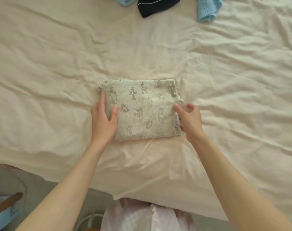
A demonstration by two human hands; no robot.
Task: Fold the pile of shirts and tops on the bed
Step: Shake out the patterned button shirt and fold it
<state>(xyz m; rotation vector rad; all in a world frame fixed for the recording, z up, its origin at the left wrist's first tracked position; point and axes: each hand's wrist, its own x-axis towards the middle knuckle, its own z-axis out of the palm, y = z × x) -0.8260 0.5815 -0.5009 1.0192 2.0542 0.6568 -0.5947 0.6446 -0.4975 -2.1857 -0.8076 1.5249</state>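
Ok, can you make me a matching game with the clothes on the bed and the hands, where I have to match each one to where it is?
Things:
1. printed top
2. dark garment
3. light blue knit
4. left hand

Places:
A. at the far edge, right of the dark one
B. folded in the middle of the bed
C. resting on the folded top's left side
D. at the far edge, in the centre

Pairs: 1-B, 2-D, 3-A, 4-C
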